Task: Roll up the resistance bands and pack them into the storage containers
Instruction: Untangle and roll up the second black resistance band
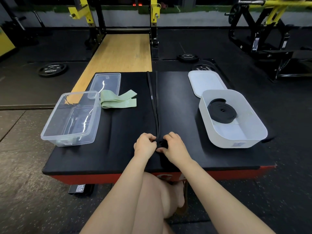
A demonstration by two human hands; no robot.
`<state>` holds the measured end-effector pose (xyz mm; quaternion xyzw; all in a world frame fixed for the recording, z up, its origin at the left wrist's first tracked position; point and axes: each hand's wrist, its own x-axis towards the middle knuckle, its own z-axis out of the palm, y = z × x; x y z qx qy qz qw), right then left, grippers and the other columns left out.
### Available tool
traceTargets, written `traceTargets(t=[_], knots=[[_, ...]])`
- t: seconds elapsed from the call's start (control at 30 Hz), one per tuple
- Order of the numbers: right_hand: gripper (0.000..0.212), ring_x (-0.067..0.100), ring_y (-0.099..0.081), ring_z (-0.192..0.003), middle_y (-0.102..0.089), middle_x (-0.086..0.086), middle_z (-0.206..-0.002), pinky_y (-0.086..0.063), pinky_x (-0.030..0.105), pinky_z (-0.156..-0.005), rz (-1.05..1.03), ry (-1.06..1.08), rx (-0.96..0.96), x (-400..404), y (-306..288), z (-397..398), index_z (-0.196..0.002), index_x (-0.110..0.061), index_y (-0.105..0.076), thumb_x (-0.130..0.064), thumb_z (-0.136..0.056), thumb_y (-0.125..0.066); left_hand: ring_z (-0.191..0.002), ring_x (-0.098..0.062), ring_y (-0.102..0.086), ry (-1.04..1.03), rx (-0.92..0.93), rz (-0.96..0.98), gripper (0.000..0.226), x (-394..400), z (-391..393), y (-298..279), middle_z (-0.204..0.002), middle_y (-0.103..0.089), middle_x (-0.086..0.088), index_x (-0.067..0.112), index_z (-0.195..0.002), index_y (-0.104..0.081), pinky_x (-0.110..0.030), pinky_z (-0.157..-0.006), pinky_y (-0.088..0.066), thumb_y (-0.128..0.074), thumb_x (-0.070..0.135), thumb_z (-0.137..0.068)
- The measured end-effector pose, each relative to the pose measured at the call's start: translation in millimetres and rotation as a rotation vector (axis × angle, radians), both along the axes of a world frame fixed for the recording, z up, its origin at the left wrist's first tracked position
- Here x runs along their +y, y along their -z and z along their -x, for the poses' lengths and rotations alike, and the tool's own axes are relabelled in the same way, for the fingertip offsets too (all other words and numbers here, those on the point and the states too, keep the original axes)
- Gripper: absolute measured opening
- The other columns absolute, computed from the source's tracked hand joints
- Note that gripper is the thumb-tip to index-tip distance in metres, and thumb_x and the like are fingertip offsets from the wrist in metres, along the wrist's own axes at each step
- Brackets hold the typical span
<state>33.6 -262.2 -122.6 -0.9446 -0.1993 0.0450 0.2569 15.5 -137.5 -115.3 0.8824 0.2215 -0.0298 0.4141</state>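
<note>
We see three bands. One long black band [154, 102] lies down the middle of the table [118, 149], its near end a small roll pinched by the fingers of our left hand [145, 145] and right hand [174, 149]. A coiled black band [221, 113] sits in the white box [253, 119]; a green band [118, 100] lies beside the clear box [50, 130]. Two lids [205, 81] lie behind the boxes.
</note>
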Motion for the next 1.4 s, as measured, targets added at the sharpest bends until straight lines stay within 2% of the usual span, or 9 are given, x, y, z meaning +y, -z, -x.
traceTargets(t=[0.1,0.23,0.47,0.63,0.73,0.93,1.07,1.27,1.4], knots=[[0.057,0.02,-0.041,-0.116,-0.05,0.003,-0.119,-0.033,0.024,-0.097,0.039,-0.085,0.063,-6,-6,-9,-0.128,-0.007,-0.053,-0.034,-0.082,-0.071,-0.107,-0.02,-0.056,-0.015,0.01,0.008,0.013,2,1,0,-0.113,-0.061,0.0,0.016,-0.098,-0.067,-0.04,-0.1,-0.041,-0.059,0.019,-0.089],[0.059,0.018,-0.042,-0.115,-0.05,0.001,-0.117,-0.036,0.025,-0.095,0.071,-0.16,0.117,-10,-11,-19,-0.129,-0.01,-0.053,-0.032,-0.079,-0.074,-0.1,-0.021,-0.058,-0.037,0.026,0.0,0.005,3,0,-1,-0.101,-0.063,0.0,0.018,-0.083,-0.066,-0.04,-0.095,-0.045,-0.064,0.021,-0.087],[0.061,0.016,-0.043,-0.115,-0.051,-0.001,-0.119,-0.035,0.024,-0.096,0.109,-0.252,0.129,-14,-16,-28,-0.131,-0.011,-0.053,-0.031,-0.078,-0.075,-0.095,-0.021,-0.06,-0.041,0.049,0.016,0.012,4,-2,-2,-0.093,-0.065,0.0,0.02,-0.075,-0.063,-0.038,-0.089,-0.049,-0.067,0.026,-0.084],[0.064,0.017,-0.043,-0.118,-0.047,-0.001,-0.121,-0.039,0.026,-0.097,0.108,-0.213,0.161,-12,-16,-25,-0.134,-0.013,-0.049,-0.034,-0.079,-0.074,-0.097,-0.021,-0.058,-0.03,0.097,-0.065,0.021,0,-6,-6,-0.091,-0.06,0.003,0.023,-0.07,-0.051,-0.038,-0.091,-0.047,-0.062,0.024,-0.087],[0.064,0.02,-0.043,-0.119,-0.045,0.003,-0.124,-0.04,0.03,-0.096,0.123,-0.099,0.126,-9,-12,-14,-0.133,-0.01,-0.046,-0.038,-0.08,-0.072,-0.098,-0.021,-0.058,-0.024,0.106,-0.109,0.018,-1,-8,-5,-0.102,-0.062,0.0,0.022,-0.074,-0.05,-0.037,-0.091,-0.046,-0.061,0.024,-0.088],[0.068,0.021,-0.041,-0.119,-0.045,0.005,-0.124,-0.039,0.03,-0.097,0.092,0.08,0.05,1,-5,6,-0.127,-0.007,-0.045,-0.052,-0.081,-0.065,-0.099,-0.019,-0.057,-0.032,0.083,-0.091,0.007,-2,-7,-3,-0.103,-0.061,0.001,0.021,-0.085,-0.055,-0.037,-0.093,-0.045,-0.06,0.022,-0.088],[0.058,0.022,-0.04,-0.117,-0.046,0.007,-0.122,-0.039,0.029,-0.094,0.089,0.065,0.005,6,-6,5,-0.121,-0.006,-0.047,-0.047,-0.085,-0.063,-0.1,-0.018,-0.059,-0.064,0.013,0.014,0.025,-3,-4,0,-0.098,-0.061,0.003,0.021,-0.111,-0.062,-0.04,-0.097,-0.044,-0.063,0.016,-0.087],[0.049,0.021,-0.04,-0.114,-0.047,0.006,-0.116,-0.035,0.027,-0.094,0.066,-0.004,0.016,1,-7,-1,-0.115,-0.005,-0.051,-0.04,-0.084,-0.067,-0.099,-0.015,-0.059,-0.035,-0.069,0.065,0.026,-4,1,2,-0.107,-0.063,0.001,0.018,-0.109,-0.068,-0.036,-0.099,-0.043,-0.062,0.008,-0.086],[0.054,0.021,-0.039,-0.115,-0.047,0.005,-0.117,-0.034,0.027,-0.096,0.091,-0.063,0.037,0,-10,-7,-0.122,-0.005,-0.051,-0.039,-0.083,-0.069,-0.104,-0.015,-0.057,-0.028,-0.046,0.036,0.025,-3,3,-3,-0.11,-0.064,0.003,0.021,-0.11,-0.067,-0.036,-0.102,-0.04,-0.062,0.013,-0.087]])
